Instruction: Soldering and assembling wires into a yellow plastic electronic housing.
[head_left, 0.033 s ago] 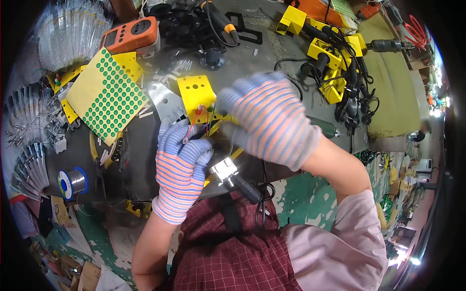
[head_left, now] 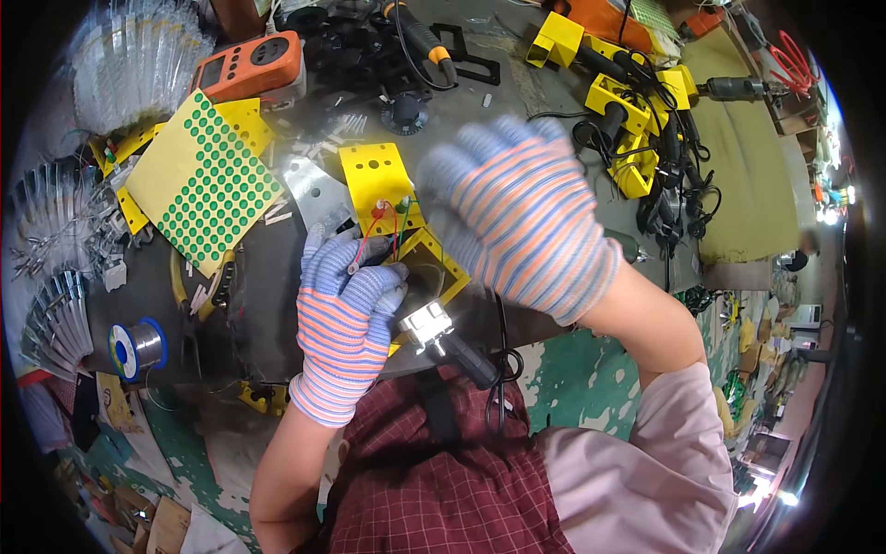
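Note:
My left hand, in a striped knit glove, is closed by a yellow perforated metal plate. A thin red wire loops off the plate, and another ends in a pale tip at my left fingers. Something dark is partly covered by those fingers. My gloved right hand is raised to the right of the plate, its fingers smeared by motion. Between the hands lies a yellow metal frame. Nearer to me, a silver box-like part sits on a black sleeve with a cord.
Green-dotted sticker sheet, pliers and a solder spool lie to the left. An orange meter stands behind them. Yellow housings with black cords crowd the far right. A screwdriver-like tool with an orange band lies at the back.
My right hand has shifted slightly right and toward me, uncovering more of the yellow frame. My left hand has stayed nearly still, while the yellow plate has moved very slightly.

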The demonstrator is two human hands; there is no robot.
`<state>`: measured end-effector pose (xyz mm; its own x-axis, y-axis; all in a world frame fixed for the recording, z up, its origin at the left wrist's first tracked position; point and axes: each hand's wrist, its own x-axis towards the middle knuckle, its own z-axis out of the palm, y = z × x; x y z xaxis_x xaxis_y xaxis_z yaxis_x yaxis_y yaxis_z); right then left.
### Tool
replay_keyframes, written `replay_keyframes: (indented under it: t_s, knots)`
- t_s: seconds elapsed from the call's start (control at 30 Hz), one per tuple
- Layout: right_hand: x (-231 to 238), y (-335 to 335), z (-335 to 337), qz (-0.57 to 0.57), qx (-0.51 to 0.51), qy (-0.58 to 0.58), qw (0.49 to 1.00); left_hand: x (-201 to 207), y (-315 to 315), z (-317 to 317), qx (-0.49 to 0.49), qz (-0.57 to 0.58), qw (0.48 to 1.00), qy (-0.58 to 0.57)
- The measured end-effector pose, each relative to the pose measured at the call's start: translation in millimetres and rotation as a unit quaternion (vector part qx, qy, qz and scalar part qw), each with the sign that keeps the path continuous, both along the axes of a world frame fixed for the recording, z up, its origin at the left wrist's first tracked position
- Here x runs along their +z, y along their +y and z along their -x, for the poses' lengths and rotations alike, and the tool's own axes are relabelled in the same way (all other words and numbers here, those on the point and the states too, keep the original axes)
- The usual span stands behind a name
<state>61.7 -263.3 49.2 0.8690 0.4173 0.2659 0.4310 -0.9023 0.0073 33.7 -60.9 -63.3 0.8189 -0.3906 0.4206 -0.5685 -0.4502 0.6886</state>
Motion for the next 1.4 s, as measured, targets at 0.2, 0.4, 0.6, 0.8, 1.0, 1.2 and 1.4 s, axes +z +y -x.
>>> replay_keyframes:
  t_s: [0.2,0.4,0.6,0.8,1.0,1.2,1.4]
  knots:
    - [-5,22,-73,0.003,-0.054,0.288,0.956,4,-2,0,0.012,0.013,1.000,-0.018]
    - [-42,17,-126,0.045,-0.044,0.397,0.916,4,-5,0,0.008,0.034,0.999,-0.029]
    - [-32,16,-114,-0.282,-0.099,0.448,0.843,6,-7,13,0.082,0.009,0.992,-0.093]
    - [-34,35,-108,-0.330,-0.096,0.461,0.818,11,-6,28,0.192,-0.085,0.963,-0.172]
    - [-49,47,-109,-0.206,-0.035,0.413,0.886,6,-4,38,0.232,-0.110,0.945,-0.203]
    - [-47,32,-81,-0.191,-0.009,0.213,0.958,15,2,21,0.134,-0.106,0.973,-0.155]
    - [-19,2,-16,-0.344,0.156,0.196,0.905,1,0,19,0.140,0.065,0.988,-0.005]
